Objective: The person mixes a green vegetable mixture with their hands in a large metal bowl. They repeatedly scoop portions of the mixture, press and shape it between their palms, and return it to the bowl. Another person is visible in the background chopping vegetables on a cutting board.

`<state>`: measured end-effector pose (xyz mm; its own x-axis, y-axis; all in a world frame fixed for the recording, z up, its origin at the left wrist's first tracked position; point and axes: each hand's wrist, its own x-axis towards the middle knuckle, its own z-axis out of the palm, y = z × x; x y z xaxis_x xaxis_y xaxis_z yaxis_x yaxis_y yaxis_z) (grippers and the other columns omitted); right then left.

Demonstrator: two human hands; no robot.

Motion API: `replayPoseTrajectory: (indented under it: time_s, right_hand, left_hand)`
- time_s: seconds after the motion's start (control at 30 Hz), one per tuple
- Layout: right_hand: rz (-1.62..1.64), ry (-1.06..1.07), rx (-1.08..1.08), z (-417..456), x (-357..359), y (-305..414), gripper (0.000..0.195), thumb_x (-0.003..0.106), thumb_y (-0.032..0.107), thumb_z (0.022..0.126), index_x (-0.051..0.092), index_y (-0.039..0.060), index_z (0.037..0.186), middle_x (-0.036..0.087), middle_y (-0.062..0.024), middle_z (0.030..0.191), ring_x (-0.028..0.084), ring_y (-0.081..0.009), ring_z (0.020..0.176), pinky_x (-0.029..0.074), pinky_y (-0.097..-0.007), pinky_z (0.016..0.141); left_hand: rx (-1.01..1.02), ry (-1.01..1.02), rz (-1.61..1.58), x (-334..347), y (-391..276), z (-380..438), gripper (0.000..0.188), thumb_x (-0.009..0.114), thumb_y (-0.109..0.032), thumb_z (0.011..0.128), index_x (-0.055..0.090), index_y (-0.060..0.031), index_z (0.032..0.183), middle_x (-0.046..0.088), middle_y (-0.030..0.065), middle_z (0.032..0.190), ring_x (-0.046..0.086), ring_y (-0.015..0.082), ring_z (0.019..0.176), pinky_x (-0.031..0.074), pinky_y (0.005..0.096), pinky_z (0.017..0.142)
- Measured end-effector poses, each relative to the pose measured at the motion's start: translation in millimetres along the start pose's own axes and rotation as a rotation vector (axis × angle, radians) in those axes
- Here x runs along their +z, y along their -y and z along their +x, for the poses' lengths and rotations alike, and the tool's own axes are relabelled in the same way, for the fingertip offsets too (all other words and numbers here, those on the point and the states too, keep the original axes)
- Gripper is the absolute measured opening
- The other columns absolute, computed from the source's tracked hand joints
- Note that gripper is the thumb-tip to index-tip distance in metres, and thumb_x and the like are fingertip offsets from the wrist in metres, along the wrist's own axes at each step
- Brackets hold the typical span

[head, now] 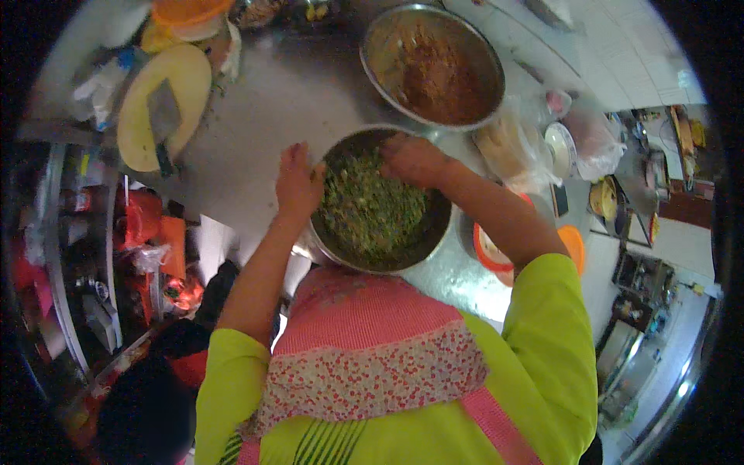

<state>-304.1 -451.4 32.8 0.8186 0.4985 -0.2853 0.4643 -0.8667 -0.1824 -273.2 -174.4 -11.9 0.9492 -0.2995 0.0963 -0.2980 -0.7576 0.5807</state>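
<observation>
A round metal bowl (443, 232) stands close before me at the table's edge, with chopped green vegetables (372, 209) in it. My left hand (299, 180) is at the bowl's left rim, fingers apart, the thumb side towards the rim. My right hand (412, 160) reaches over the far right rim, fingers bent down at the edge of the greens; whether it pinches any is hidden. Beyond it stands a larger metal bowl (372, 75) with a reddish-brown mixture (439, 81) in it.
On the metal table (261, 116), a knife (164, 151) lies on a round cutting board (195, 75) at the left. To the right are plastic bags (517, 145), a white bowl (561, 148), a phone (559, 200) and a red-rimmed tub (488, 253). Shelves (110, 232) stand at the left.
</observation>
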Motion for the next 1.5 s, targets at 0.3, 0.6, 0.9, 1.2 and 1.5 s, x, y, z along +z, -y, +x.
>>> replayPoseTrajectory:
  time_s: [0.3, 0.6, 0.9, 1.2, 1.5]
  right_hand:
    - [0.197, 0.166, 0.599, -104.7, 17.6, 124.8, 0.051, 0.064, 0.037, 0.092, 0.056, -0.0107, 0.111, 0.06, -0.029, 0.105, 0.063, -0.0417, 0.1, 0.056, -0.0505, 0.08]
    - [0.226, 0.031, 0.49, -95.8, 19.3, 111.9, 0.046, 0.058, 0.041, 0.095, 0.069, -0.0029, 0.086, 0.066, -0.0247, 0.09, 0.064, -0.0414, 0.096, 0.053, -0.0519, 0.086]
    - [-0.249, 0.063, 0.178, -127.6, -3.1, 77.5, 0.053, 0.059, 0.042, 0.09, 0.062, 0.0103, 0.132, 0.054, -0.0177, 0.14, 0.036, -0.0376, 0.14, 0.018, -0.0568, 0.121]
    - [0.228, 0.102, 0.288, -124.1, 14.9, 182.7, 0.056, 0.048, 0.052, 0.094, 0.068, 0.003, 0.112, 0.066, -0.0255, 0.104, 0.06, -0.0456, 0.104, 0.038, -0.0545, 0.107]
    - [0.844, 0.127, 0.501, -65.4, 29.4, 192.2, 0.069, 0.042, 0.059, 0.099, 0.072, 0.0005, 0.078, 0.066, -0.0258, 0.073, 0.068, -0.0426, 0.077, 0.053, -0.0544, 0.073]
  left_hand:
    - [0.142, -0.096, -0.337, 16.8, 19.6, -7.4, 0.044, 0.066, -0.006, 0.089, 0.061, -0.009, 0.133, 0.061, 0.0178, 0.119, 0.063, 0.0357, 0.106, 0.054, 0.041, 0.086]
    - [0.167, -0.133, -0.38, 17.0, 24.6, -10.6, 0.045, 0.066, -0.008, 0.089, 0.063, -0.0149, 0.133, 0.062, 0.0166, 0.117, 0.065, 0.0343, 0.101, 0.054, 0.0411, 0.085]
    - [0.091, -0.125, -0.322, 22.8, 25.0, -14.4, 0.044, 0.069, -0.009, 0.088, 0.065, -0.0154, 0.131, 0.061, 0.0166, 0.12, 0.065, 0.0328, 0.103, 0.054, 0.0394, 0.086]
    - [0.042, -0.197, -0.512, 26.5, 24.8, -23.2, 0.047, 0.073, -0.001, 0.081, 0.069, -0.0134, 0.126, 0.066, 0.0127, 0.108, 0.064, 0.029, 0.098, 0.052, 0.036, 0.086]
    - [0.044, -0.151, -0.463, 24.7, 26.0, -21.6, 0.052, 0.072, 0.002, 0.079, 0.067, -0.0138, 0.129, 0.065, 0.0147, 0.107, 0.065, 0.0306, 0.097, 0.053, 0.036, 0.085]
